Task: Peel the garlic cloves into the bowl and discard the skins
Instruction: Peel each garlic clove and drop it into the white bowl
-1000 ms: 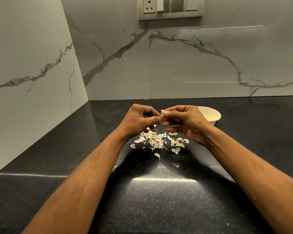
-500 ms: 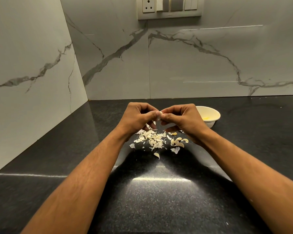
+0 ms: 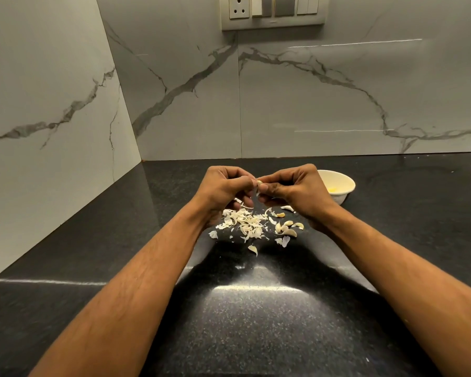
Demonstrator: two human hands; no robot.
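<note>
Hands, left hand [image 3: 223, 189] and right hand [image 3: 294, 190], pinch clove [image 3: 259, 183] above skins [image 3: 245, 223]; bowl [image 3: 340, 183] just right.

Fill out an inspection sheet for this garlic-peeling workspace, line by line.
Surface: glossy black speckled stone counter, with a light glare.
Job's things: small pale garlic clove pinched between both hands above the counter; round cream bowl behind the right hand, something yellowish inside; a few unpeeled garlic cloves on the counter.
Clutter: heap of papery white garlic skins under the hands, not yet discarded.
Grippers: left hand and right hand both pinch the clove.
Cables: nothing seen.
Surroundings: grey-veined white marble wall tiles; beige socket-and-switch panel above.
</note>
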